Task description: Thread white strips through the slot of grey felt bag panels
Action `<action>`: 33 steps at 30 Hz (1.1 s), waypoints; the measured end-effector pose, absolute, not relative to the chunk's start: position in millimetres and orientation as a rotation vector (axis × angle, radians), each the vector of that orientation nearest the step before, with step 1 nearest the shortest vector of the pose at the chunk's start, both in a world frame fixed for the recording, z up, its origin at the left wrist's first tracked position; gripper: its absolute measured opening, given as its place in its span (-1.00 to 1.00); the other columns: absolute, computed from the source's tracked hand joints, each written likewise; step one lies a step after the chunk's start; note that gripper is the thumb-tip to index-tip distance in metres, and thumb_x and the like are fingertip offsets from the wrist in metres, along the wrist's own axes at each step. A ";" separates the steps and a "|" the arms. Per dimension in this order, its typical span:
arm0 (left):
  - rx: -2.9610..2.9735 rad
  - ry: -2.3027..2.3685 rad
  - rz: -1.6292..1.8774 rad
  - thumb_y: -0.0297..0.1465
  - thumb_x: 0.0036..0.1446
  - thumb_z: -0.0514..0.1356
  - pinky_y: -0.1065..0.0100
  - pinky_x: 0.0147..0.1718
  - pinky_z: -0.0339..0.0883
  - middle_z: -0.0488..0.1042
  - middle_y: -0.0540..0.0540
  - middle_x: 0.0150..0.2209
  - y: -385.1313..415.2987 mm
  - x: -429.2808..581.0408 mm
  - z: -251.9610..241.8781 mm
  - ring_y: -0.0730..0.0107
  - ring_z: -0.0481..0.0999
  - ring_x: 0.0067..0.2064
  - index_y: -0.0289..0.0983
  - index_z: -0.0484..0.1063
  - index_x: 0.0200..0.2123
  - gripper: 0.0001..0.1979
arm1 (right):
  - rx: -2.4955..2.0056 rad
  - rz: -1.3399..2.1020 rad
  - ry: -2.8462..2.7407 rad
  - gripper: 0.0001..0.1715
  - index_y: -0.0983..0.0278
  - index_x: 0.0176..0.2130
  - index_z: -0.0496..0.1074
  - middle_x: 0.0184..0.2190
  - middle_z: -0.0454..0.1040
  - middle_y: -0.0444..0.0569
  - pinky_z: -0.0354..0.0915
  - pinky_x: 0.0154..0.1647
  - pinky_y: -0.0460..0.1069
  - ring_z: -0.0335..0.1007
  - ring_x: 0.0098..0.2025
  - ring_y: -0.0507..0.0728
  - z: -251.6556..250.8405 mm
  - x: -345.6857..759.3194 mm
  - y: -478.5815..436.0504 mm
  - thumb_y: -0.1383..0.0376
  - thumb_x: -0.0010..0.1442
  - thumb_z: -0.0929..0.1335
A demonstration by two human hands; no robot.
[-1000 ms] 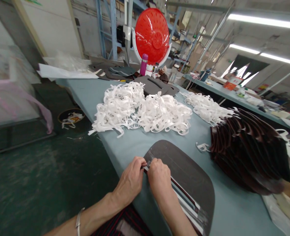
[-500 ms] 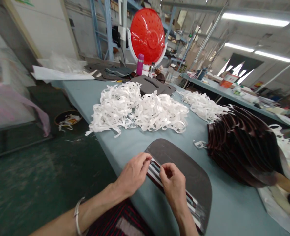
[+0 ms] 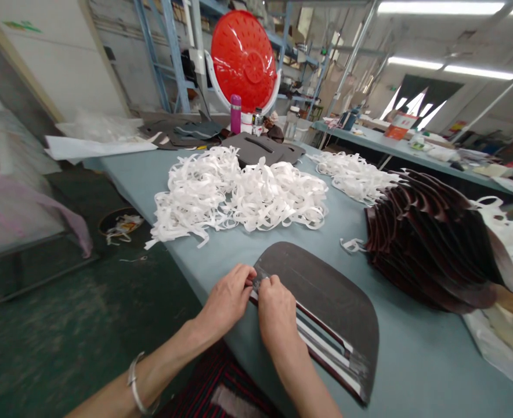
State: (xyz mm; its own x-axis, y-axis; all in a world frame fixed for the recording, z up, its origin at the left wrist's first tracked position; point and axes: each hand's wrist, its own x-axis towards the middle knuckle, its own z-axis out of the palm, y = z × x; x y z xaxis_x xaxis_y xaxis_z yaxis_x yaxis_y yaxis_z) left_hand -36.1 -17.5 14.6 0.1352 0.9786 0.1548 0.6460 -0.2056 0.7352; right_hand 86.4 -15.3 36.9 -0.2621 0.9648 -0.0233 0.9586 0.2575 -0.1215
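The left hand (image 3: 226, 299) and right hand (image 3: 276, 319) sit close together, their fingertips pinching the end of white and dark strips (image 3: 321, 337) laid along a rounded dark grey panel (image 3: 326, 290). The panel lies at the near edge of the blue-grey tabletop (image 3: 413, 360). Farther along the tabletop is a heap of white ribbon offcuts (image 3: 239, 194), and a stack of dark brown panels (image 3: 426, 244) sits to the right, near the grey panel.

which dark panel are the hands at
The rounded dark grey panel carrying white and dark strips, left hand and right hand at its edge. The slotted dark grey panel lies far up the table beyond the white strip heap.
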 end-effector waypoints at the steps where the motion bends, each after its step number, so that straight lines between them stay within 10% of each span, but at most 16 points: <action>1: 1.913 1.554 0.861 -0.60 0.09 0.03 0.29 -0.20 0.33 0.38 -0.06 -0.24 -17.7 -36.0 15.1 0.36 0.42 -0.22 -0.23 0.30 -0.23 -0.79 | -1.873 0.158 -2.480 -0.70 0.34 -0.22 0.45 -0.28 0.45 0.09 0.32 -0.34 -0.03 0.47 -0.26 0.16 38.5 82.3 -14.9 0.54 0.21 0.19; 23: 2.019 1.479 0.836 -0.58 0.08 0.09 0.27 -0.17 0.33 0.38 -0.05 -0.21 -16.7 -33.5 22.5 0.33 0.43 -0.20 -0.21 0.32 -0.21 -0.78 | -1.840 0.416 -1.122 -0.73 0.29 -0.33 0.43 -0.53 0.44 -0.12 0.25 -0.44 -0.09 0.35 -0.49 0.05 41.0 197.2 -37.8 0.12 0.12 0.33; 27: 1.961 1.210 0.828 -0.37 -0.01 0.26 0.31 -0.25 0.35 0.38 -0.06 -0.14 -18.6 -2.7 43.2 0.36 0.44 -0.25 -0.20 0.33 -0.07 -0.61 | -1.618 0.476 -1.350 -0.79 0.26 -0.40 0.44 -0.50 0.42 -0.14 0.26 -0.37 -0.09 0.34 -0.44 0.04 58.0 174.4 -43.5 0.18 0.15 0.32; 33: 1.707 1.265 0.858 -0.37 0.21 0.02 0.41 -0.33 0.30 0.44 -0.02 -0.36 -11.2 11.1 42.2 0.43 0.44 -0.34 -0.25 0.43 -0.35 -0.79 | -1.382 0.570 -1.645 -0.77 0.23 -0.16 0.46 -0.26 0.46 -0.06 0.28 -0.16 -0.06 0.39 -0.22 0.05 55.5 168.1 -45.6 0.26 0.26 0.25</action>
